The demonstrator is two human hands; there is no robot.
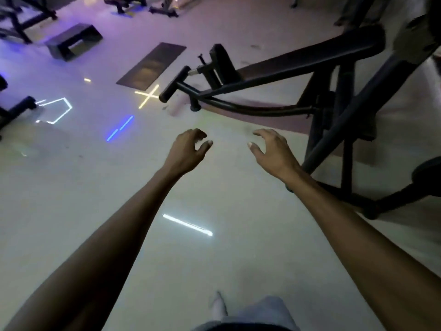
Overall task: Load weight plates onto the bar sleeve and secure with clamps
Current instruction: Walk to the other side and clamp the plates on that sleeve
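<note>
both the left hand (188, 146) and right hand (272, 149) hang wide and empty just short of the black steel machine frame (286, 65); no plates or clamps show. striding on blind, a shin may clip its floor legs.

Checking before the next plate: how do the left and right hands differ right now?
The left hand hangs over bare floor, while the right hand hangs close beside the black machine frame. The left hand's fingers curl tighter, nearer the thumb; the right hand's fingers spread wider. Both are empty, half-curled, palms facing each other, touching nothing. No plate or clamp is in view.
</note>
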